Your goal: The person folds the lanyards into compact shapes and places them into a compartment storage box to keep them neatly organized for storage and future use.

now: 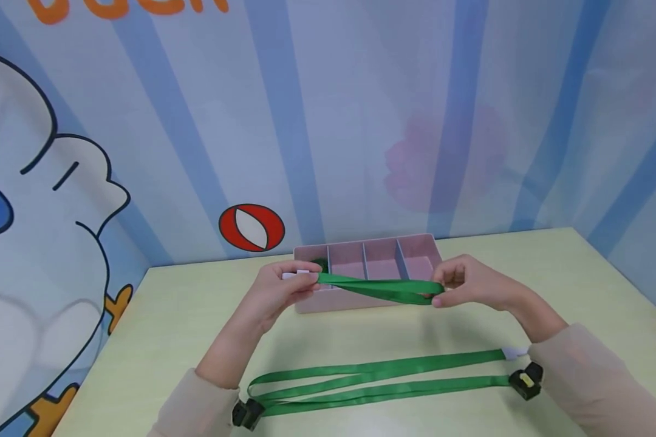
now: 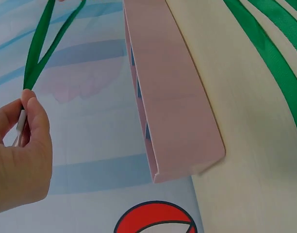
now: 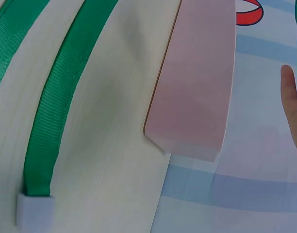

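Note:
A folded green lanyard is stretched between my two hands above the table. My left hand pinches its end with the white fitting between thumb and fingers. At the looped end, my right hand pinches the strap between thumb and fingers; in the right wrist view only part of this hand shows at the edge. Behind the lanyard stands a pink divided box, with something dark green in its leftmost compartment. More green straps lie across the table nearer to me.
Black pieces, one at the left and one at the right, lie at the ends of the table straps. A white end piece is beside my right sleeve. A patterned blue backdrop rises behind the pale table.

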`<state>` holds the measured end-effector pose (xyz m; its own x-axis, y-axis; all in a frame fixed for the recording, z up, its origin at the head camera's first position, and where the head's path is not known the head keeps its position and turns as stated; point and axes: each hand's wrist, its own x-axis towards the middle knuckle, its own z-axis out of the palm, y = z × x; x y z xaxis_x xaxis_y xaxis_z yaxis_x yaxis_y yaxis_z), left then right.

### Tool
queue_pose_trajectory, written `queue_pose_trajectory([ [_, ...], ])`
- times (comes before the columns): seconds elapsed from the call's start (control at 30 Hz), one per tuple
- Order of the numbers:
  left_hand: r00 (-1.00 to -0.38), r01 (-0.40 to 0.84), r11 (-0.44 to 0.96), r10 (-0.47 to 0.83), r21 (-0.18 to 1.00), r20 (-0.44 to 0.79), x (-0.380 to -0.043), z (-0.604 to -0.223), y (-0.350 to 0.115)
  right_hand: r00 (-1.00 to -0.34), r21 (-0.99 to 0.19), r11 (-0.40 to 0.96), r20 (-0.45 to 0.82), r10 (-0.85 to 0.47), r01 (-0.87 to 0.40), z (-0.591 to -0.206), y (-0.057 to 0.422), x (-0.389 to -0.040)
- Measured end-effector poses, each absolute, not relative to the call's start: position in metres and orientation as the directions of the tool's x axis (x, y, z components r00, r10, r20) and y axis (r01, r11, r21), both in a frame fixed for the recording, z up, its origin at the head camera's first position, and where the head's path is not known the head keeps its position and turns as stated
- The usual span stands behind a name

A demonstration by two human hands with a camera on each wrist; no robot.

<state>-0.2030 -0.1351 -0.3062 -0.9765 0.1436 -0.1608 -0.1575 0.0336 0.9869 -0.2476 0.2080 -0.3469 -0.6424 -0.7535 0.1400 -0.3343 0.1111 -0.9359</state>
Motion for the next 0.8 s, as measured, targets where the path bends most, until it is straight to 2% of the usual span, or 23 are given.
queue_pose_trajectory([
  [0.17,-0.977,-0.163,0.040,0.133,0.986,-0.167,-0.206,-0.312,-0.139,-0.592,-0.952,-0.027,0.212,-0.777,-0.305,-0.344,0.212,-0.249],
  [0.33,-0.974,-0.180,0.018,0.138,0.983,-0.181,-0.207,-0.318,-0.141,-0.488,-0.932,-0.263,0.354,-0.798,-0.248,-0.341,0.212,-0.251],
  [0.4,-0.973,-0.184,0.006,0.139,0.983,-0.183,-0.208,-0.320,-0.140,-0.466,-0.912,-0.340,0.410,-0.784,-0.230,-0.341,0.212,-0.251],
  [0.47,-0.974,-0.183,-0.006,0.134,0.983,-0.180,-0.208,-0.321,-0.139,-0.475,-0.898,-0.390,0.440,-0.762,-0.207,-0.340,0.211,-0.251],
  [0.57,-0.980,-0.158,-0.015,0.127,0.987,-0.155,-0.208,-0.322,-0.138,-0.521,-0.893,-0.418,0.441,-0.731,-0.169,-0.340,0.210,-0.251],
  [0.8,-0.989,-0.118,-0.064,0.094,0.991,-0.112,-0.206,-0.321,-0.143,-0.592,-0.917,-0.373,0.382,-0.710,-0.145,-0.343,0.212,-0.251],
])
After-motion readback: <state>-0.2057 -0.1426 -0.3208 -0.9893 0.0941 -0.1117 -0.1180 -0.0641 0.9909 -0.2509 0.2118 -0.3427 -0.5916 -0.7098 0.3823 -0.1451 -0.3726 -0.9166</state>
